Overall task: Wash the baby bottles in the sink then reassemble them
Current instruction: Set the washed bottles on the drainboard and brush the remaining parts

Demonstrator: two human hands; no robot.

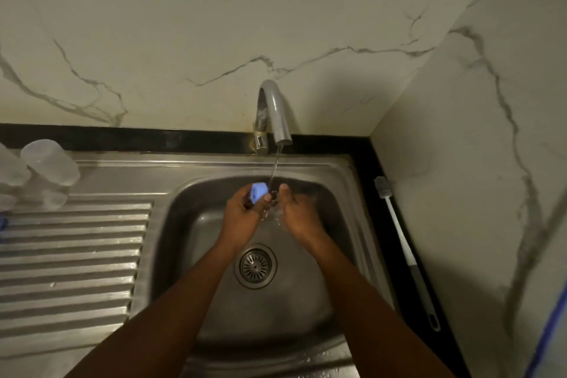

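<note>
Over the steel sink (310, 310) my left hand (242, 218) grips a small blue bottle part (258, 192) beside the running water. My right hand (296, 212) is held close to it with the thumb up, under the stream; whether it grips anything I cannot tell. Water falls from the curved grey tap (276, 113) between the two hands. Clear bottle pieces (50, 163) lie on the drainboard at the far left.
The ribbed drainboard (73, 261) spreads left of the basin. A long bottle brush (405, 252) lies on the black counter strip at the right, along the marble wall. The drain strainer (255, 266) sits in the basin's middle. A blue item (2, 222) shows at the left edge.
</note>
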